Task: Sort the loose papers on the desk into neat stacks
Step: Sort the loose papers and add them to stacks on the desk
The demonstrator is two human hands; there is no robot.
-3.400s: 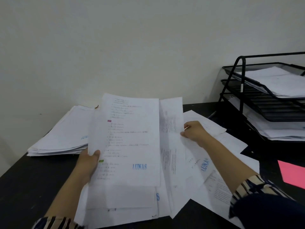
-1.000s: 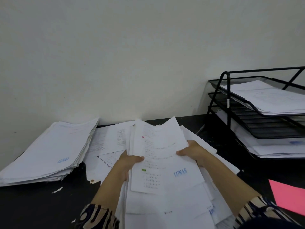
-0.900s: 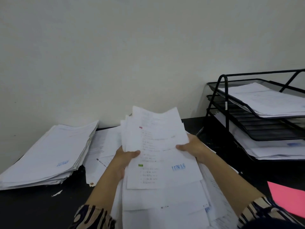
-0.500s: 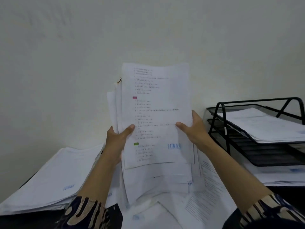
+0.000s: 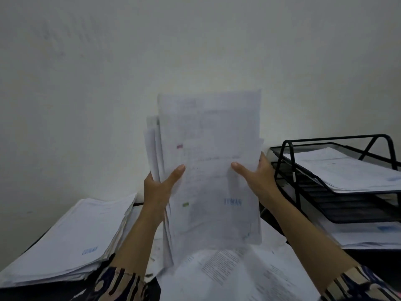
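I hold a bundle of printed white sheets [image 5: 212,170] upright in front of me, blurred by motion, with a blue stamp near its lower right. My left hand [image 5: 159,187] grips its left edge, thumb across the front. My right hand [image 5: 256,177] grips the right edge the same way. The bundle's lower edge hangs just above loose papers [image 5: 227,274] scattered on the dark desk below. A thick, fairly even stack of papers [image 5: 71,242] lies on the desk to the left.
A black wire three-tier tray [image 5: 286,153] stands at the right, with papers on its top tier [image 5: 342,168] and bottom tier [image 5: 368,235]. A plain pale wall rises directly behind the desk. The desk edge [image 5: 32,292] shows at lower left.
Both hands gathered the loose sheets from the desk, lifted the bundle upright in front of the wall, and it has now dropped slightly downward with its edges more aligned.
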